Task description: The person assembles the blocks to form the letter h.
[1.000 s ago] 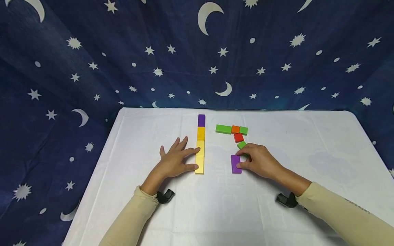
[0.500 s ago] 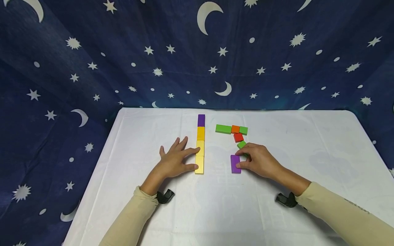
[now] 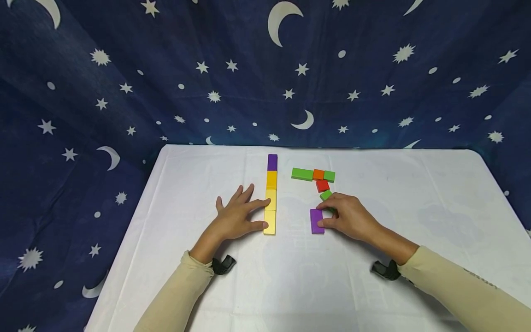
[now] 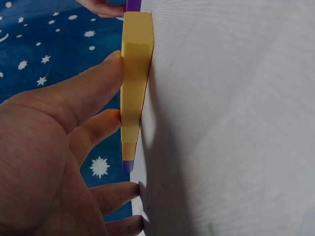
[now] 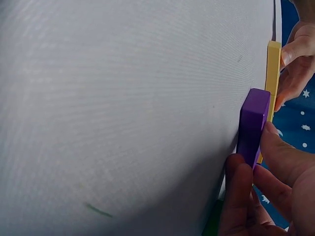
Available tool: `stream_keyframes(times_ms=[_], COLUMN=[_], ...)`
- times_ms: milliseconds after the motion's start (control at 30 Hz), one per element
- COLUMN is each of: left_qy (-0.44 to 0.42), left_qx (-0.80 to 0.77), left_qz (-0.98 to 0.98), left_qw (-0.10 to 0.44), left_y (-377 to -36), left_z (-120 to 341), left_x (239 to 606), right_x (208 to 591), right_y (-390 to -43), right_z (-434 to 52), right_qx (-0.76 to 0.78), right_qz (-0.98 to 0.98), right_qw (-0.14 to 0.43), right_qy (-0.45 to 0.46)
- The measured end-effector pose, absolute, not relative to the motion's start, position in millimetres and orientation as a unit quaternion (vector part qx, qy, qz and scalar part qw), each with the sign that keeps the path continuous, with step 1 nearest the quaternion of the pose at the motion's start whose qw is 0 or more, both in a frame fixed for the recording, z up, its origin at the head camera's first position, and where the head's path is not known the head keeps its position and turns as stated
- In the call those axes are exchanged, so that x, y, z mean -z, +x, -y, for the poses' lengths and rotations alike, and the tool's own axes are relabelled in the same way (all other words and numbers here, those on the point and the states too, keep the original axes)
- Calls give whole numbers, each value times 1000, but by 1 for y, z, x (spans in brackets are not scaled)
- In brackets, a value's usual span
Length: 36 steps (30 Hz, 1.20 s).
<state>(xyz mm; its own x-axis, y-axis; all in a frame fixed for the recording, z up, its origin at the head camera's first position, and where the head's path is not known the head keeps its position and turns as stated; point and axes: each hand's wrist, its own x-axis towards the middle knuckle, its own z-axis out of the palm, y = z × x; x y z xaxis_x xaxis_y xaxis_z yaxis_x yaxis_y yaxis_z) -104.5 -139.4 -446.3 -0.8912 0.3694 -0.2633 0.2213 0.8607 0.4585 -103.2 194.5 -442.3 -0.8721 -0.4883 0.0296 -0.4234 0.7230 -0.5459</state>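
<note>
A straight column of blocks lies on the white table (image 3: 373, 286): two pale yellow blocks (image 3: 269, 222), a darker yellow one (image 3: 271, 179) and a purple one (image 3: 272, 162) at the far end. My left hand (image 3: 262, 213) rests flat with straight fingers against the column's left side, thumb and index finger touching the pale yellow blocks (image 4: 135, 73). To the right, my right hand (image 3: 324, 216) pinches a loose purple block (image 3: 316, 222) that lies flat on the table, fingers on its right edge (image 5: 253, 123).
Beyond my right hand lie a long green block (image 3: 302, 174), an orange one (image 3: 318, 174), a green one (image 3: 329, 175), a red one (image 3: 322, 185) and a small green one (image 3: 325, 195). A dark star-and-moon cloth (image 3: 124, 92) hangs behind and beside the table.
The loose purple block has slid very slightly left under my right hand. My left hand and the column have not moved.
</note>
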Motion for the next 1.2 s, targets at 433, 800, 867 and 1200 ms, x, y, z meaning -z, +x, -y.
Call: stream_keyframes(times_ms=[433,800,867,1200], left_qy=[152,153,153,154], left_qx=[-217,-218,-219,-217], left_qz=[-948,-948,-948,-948], left_qw=[176,173,173,176], left_y=[-103,-103,-103,-104], left_z=[138,139,139,139], left_x=[443,443,443,443], right_x=[442,442,442,442], right_y=[-101,-102,-102,-102], right_z=[-195,-195,-195,-195], right_qx=[285,284,281,283], right_qz=[-924,-924,-925,-923], right_qw=[58,58,56,54], right_qy=[-249,-248,-250,-254])
